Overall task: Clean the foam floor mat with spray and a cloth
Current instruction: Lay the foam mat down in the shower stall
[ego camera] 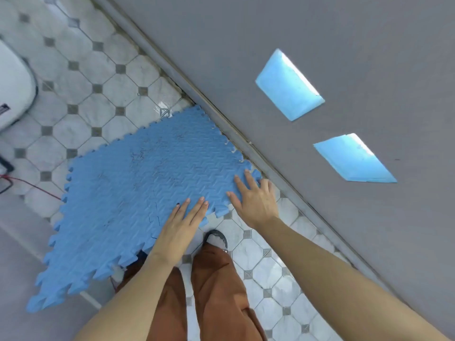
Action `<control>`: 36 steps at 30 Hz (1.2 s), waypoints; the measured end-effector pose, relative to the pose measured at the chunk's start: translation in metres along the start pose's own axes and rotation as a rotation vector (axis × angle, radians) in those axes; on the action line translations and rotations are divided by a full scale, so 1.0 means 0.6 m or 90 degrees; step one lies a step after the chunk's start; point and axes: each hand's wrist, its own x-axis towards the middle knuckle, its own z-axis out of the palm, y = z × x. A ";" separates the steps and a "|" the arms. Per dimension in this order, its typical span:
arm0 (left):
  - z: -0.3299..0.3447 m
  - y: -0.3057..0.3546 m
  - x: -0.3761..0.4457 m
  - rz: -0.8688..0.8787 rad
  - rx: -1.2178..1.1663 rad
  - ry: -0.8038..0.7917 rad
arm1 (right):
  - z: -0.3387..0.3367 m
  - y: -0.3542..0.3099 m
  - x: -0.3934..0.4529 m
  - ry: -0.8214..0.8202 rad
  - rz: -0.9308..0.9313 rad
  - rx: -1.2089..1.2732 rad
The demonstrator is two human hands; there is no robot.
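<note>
Foam, blue and ridged, is what your hands are on: the foam floor mat [128, 193] lies on the tiled floor [81, 77], its far corner tucked against the base of the grey wall [320, 45] and its toothed edges running back toward your feet. Dark scuffs and smudges show across the middle of the mat, and no part of it looks wet or wiped, so by my reading the cleaning proper has not begun.

Your left hand [179, 230] rests flat on the mat's near edge, fingers spread and extended, gripping nothing. Your right hand [256, 203] lies at the mat's corner nearest the wall, fingers also splayed, palm partly over the floor just off the mat. Neither grip holds a thing; both look to be pressing or squaring the mat in place.

No spray bottle and no cloth can be seen anywhere around the mat, so you will have to fetch both before spraying and wiping, which are the whole of the job left.

Beyond the mat, on the side away from the wall, a white appliance [12, 87] sits on the floor, and a red cord [32, 185] trails toward the mat's edge. Your shoe [216, 238] stands just beside the mat's near edge.
</note>
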 end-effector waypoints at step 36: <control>-0.377 0.450 -0.073 0.810 0.242 -0.350 | -0.077 0.034 -0.774 0.008 0.473 0.358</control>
